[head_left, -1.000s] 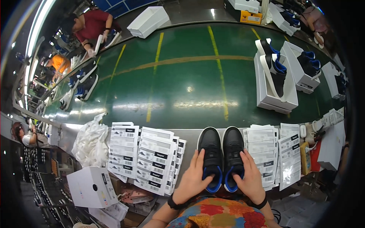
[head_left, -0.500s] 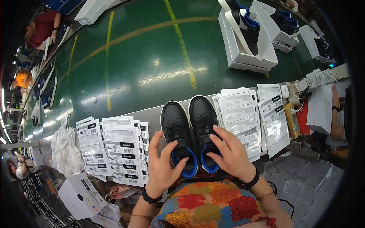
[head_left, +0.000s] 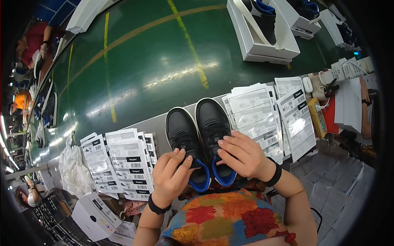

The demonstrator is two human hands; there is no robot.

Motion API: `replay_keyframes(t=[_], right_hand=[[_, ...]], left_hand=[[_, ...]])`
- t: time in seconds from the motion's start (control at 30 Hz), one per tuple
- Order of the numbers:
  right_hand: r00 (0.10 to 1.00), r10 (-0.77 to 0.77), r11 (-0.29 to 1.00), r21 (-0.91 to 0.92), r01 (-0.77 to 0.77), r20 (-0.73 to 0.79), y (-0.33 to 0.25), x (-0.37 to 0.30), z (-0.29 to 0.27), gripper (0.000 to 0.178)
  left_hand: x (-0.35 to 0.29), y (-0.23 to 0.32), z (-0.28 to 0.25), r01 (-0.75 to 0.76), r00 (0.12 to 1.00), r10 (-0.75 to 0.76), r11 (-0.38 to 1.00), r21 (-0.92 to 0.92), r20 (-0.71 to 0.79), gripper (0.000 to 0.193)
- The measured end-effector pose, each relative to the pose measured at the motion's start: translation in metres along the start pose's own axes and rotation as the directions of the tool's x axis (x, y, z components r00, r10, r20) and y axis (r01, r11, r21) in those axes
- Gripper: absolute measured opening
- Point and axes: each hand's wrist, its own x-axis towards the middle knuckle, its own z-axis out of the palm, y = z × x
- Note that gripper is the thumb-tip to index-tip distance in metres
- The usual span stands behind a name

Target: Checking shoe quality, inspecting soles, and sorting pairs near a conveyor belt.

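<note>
A pair of black sneakers with white soles and blue linings lies in front of me, toes pointing away, side by side on the grey table edge. My left hand grips the left sneaker at its tongue and collar, the thumb reaching into the opening. On the right sneaker, my right hand does likewise, fingers over the tongue and thumb tip inside the opening. Stacks of printed white label sheets flank the pair: left stacks and right stacks.
Beyond lies a green conveyor belt with an open white shoebox holding a sneaker. Crumpled white paper lies at the left, above a white box. A yellow power strip sits at the right. Other people work at the left and right edges.
Both hands have closed in on the sneakers, their fingers now on the tongues and collars. The whole view has shifted slightly, with the far shoeboxes higher in the picture.
</note>
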Motion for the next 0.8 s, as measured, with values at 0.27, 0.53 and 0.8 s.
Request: replay_keyframes(t=[0.27,0.53,0.8], right_hand=[[0.994,0.067,0.958,0.273,-0.089,0.089,0.029,0.071,-0.029,0.021],[0.772,0.428,0.533,0.559,-0.635,0.47,0.063,0.128,-0.023,0.011],[0.712,0.445,0.307,0.654,-0.691,0.543,0.081,0.138,-0.01,0.014]], left_hand=[[0.055,-0.013,-0.038,0.006,1.0,-0.006,0.995,-0.103,0.001,0.028],[0.099,-0.05,-0.046,0.246,0.969,-0.228,0.853,-0.459,0.097,0.008],[0.111,-0.065,-0.046,0.487,0.87,-0.398,0.602,-0.633,0.291,0.015]])
